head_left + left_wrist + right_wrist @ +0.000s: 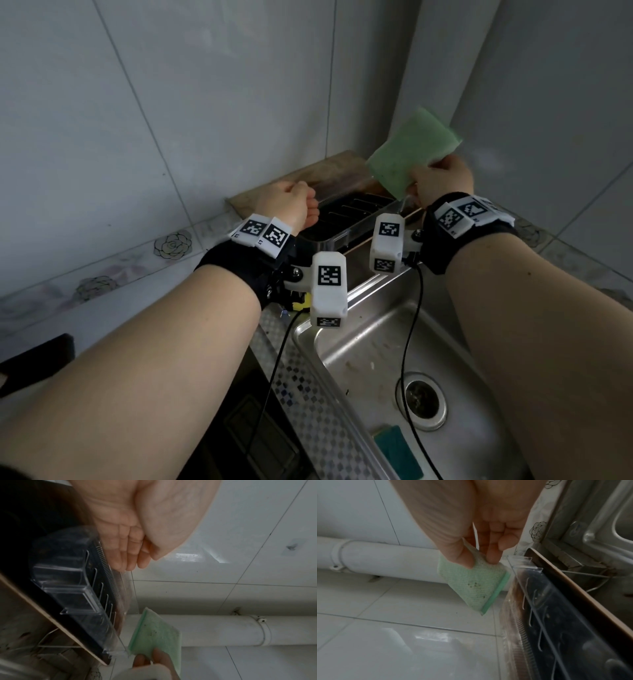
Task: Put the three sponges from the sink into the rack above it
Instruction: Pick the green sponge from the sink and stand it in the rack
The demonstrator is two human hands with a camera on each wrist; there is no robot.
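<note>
My right hand (442, 181) pinches a light green sponge (411, 150) by one corner, between thumb and fingers. It holds the sponge tilted in the air above the right end of the rack (356, 205), a clear plastic tray with a black slotted bottom. The right wrist view shows the green sponge (471, 586) just left of the rack (556, 615), apart from it. My left hand (294, 205) is at the rack's left end. Its fingers (126, 561) lie fairly straight against the rack's clear back panel. A teal sponge (399, 452) lies in the sink (359, 342).
The rack stands on a wooden board (342, 168) against the tiled wall. A white pipe (223, 628) runs along the wall corner beside it. The sink drain (423, 399) is below, and a black stove top (260, 428) sits left of the sink. Wrist camera cables hang over the sink.
</note>
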